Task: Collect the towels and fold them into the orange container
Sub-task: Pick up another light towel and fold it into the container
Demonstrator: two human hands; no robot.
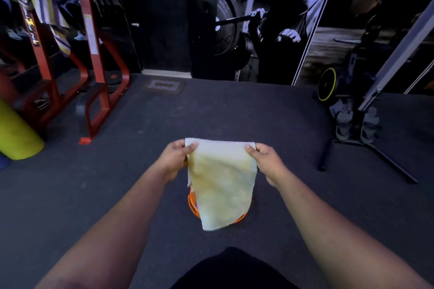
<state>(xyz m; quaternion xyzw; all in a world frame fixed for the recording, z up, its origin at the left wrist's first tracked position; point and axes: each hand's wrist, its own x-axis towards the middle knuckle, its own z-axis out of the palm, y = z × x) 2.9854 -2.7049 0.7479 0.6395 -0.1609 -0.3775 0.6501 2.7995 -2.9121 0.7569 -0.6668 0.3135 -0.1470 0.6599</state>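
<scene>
Your left hand and right hand each pinch a top corner of the towel, which hangs limp over the orange container on the floor. It looks light and floppy; keep hold of the corners while folding.

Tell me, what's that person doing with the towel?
A person is holding a pale yellow towel up by its top edge, with the left hand on one corner and the right hand on the other. It hangs over an orange container standing on the dark gym floor. The towel isn't in the container yet.
</scene>
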